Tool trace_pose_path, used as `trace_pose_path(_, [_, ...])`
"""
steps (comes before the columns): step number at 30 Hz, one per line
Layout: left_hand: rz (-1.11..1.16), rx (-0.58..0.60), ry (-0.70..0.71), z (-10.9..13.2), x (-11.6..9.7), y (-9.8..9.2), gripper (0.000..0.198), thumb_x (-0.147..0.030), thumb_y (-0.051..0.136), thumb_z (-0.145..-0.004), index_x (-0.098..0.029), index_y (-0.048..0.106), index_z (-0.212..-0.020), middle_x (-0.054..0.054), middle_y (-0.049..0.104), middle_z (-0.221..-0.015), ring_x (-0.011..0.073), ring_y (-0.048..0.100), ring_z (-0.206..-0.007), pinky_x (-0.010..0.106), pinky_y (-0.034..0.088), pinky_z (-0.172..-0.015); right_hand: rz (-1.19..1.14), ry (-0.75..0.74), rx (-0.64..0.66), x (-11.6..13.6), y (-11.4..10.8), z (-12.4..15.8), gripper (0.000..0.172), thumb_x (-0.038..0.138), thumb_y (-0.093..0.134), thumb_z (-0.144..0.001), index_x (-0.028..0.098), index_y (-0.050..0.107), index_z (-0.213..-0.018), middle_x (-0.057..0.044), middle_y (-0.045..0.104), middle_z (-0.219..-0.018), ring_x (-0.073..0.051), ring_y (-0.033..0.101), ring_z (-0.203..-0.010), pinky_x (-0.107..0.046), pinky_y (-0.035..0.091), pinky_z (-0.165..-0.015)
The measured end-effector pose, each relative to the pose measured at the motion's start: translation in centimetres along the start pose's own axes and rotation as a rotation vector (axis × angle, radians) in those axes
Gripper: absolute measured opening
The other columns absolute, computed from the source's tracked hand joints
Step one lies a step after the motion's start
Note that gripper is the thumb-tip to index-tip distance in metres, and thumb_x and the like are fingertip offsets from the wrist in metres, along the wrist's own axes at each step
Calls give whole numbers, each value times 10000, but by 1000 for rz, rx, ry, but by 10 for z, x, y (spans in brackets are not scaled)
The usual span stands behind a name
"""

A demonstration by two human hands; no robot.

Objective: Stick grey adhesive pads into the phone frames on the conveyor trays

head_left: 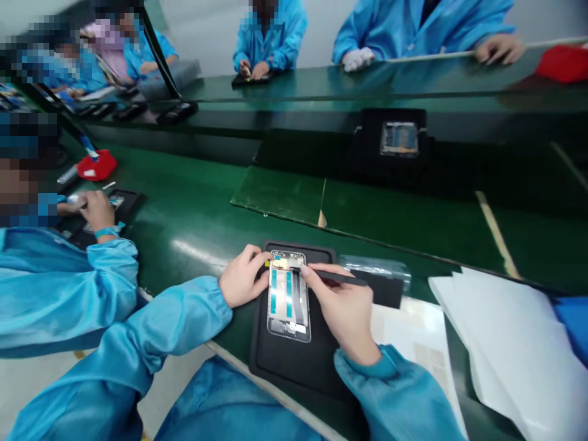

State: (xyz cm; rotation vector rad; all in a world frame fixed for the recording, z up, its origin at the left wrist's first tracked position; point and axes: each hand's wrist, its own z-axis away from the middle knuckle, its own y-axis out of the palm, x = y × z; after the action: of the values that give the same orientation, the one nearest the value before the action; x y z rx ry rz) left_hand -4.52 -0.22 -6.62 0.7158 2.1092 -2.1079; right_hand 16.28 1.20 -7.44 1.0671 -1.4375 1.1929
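Silver phone body point(282, 295) lies between left fingers point(260, 260) and right fingers point(313, 282).

We have an opened smartphone point(282, 297) lying flat on a black tray point(294, 364), its inside exposed, with teal strips running lengthwise; our slim black tool point(344, 278) reaches over its upper part from the right.
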Motion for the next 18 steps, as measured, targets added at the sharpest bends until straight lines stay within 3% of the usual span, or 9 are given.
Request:
trace_pose_path(2, [-51, 55, -167, -1, -10, 0, 445, -292, 480, -943, -183, 455, -1374, 101, 637, -1195, 218, 668, -1008, 340, 547, -897, -27, 11, 6, -5, 0, -2, 262, 419, 821, -737, 177, 768, -824, -70, 764, -812, -222, 721, -722, -354, 606, -696])
trace_pose_path(5, [-105, 107, -232, -1, -18, -9, 487, -245, 466, -920, -209, 400, -1401, 62, 716, -1043, 236, 714, -880, 345, 561, -814, -165, 37, -25, -8, 0, -5, 281, 416, 832, -731, 169, 762, -843, -55, 738, -754, -188, 682, -656, -330, 577, -644])
trace_pose_path(7, [-141, 125, -277, 0, -13, -21, 494, -236, 466, -915, -227, 390, -1404, 55, 735, -977, 245, 726, -841, 342, 558, -793, -284, 59, -57, -5, -2, -7, 284, 405, 846, -717, 162, 754, -830, -45, 718, -719, -168, 660, -629, -305, 555, -609])
trace_pose_path(14, [-337, 80, -571, -9, 65, -93, 462, -192, 422, -960, -106, 393, -1413, 181, 725, -988, 317, 719, -937, 445, 541, -848, -410, 79, -69, 31, -15, -16, 323, 405, 877, -641, 156, 745, -799, -47, 708, -705, -160, 640, -618, -291, 539, -582])
trace_pose_path(16, [-383, 41, -643, -16, 78, -114, 442, -223, 442, -989, -89, 418, -1409, 179, 706, -1039, 292, 704, -967, 465, 542, -875, -356, 73, -55, 40, -22, -16, 349, 434, 866, -635, 157, 750, -813, -51, 708, -693, -174, 641, -611, -306, 545, -583])
trace_pose_path(18, [-419, -8, -680, -24, 77, -130, 412, -322, 516, -996, -125, 496, -1358, 133, 672, -1128, 245, 677, -1004, 461, 551, -900, -241, 72, -13, 45, -32, -14, 378, 475, 845, -635, 161, 761, -828, -57, 711, -675, -194, 650, -604, -325, 557, -590])
